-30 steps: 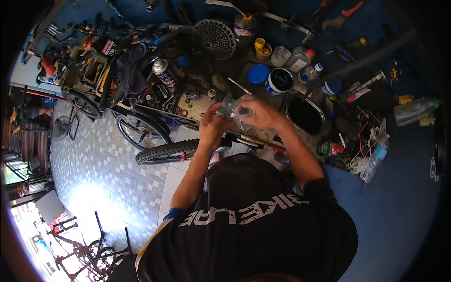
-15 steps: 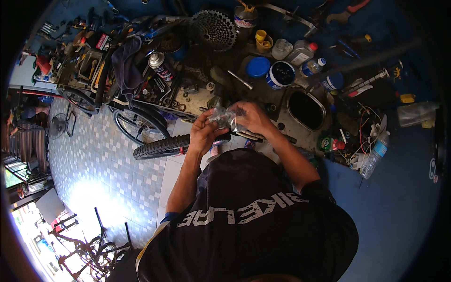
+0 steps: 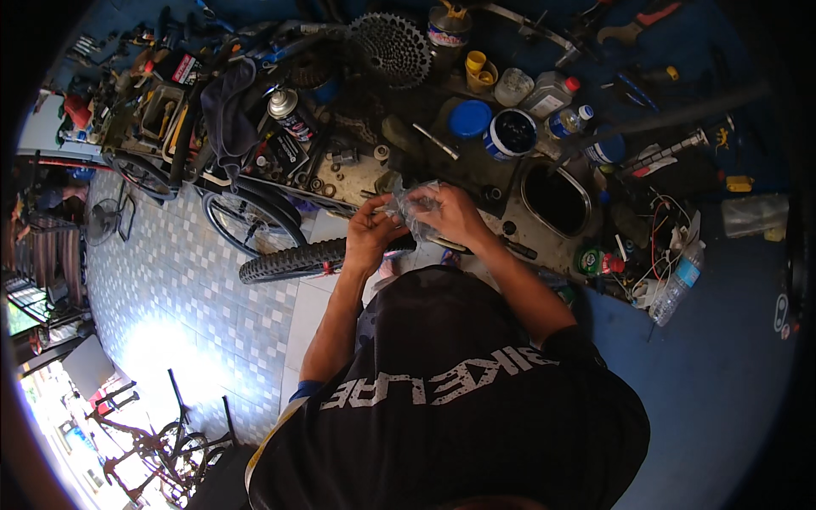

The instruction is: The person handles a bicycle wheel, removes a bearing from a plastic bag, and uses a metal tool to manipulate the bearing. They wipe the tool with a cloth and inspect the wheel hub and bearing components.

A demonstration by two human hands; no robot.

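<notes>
A crumpled clear plastic bag (image 3: 416,209) is stretched between my two hands over the near edge of the workbench. My left hand (image 3: 371,236) pinches its left side with the fingertips. My right hand (image 3: 455,217) grips the other side, its fingers partly covered by the plastic. Whether anything lies inside the bag cannot be made out. Just below my hands a knobby bicycle tyre (image 3: 293,260) reaches out to the left.
On the bench (image 3: 501,217) stand an open tub of dark grease (image 3: 512,133), its blue lid (image 3: 469,120), an oval dark tray (image 3: 554,199), a spray can (image 3: 289,112) and a large cassette (image 3: 389,51). A plastic bottle (image 3: 680,285) lies at the right end.
My right hand has shifted slightly and the bag between my hands looks more spread and stands a little higher. My left hand stays nearly in place, still pinching it.
</notes>
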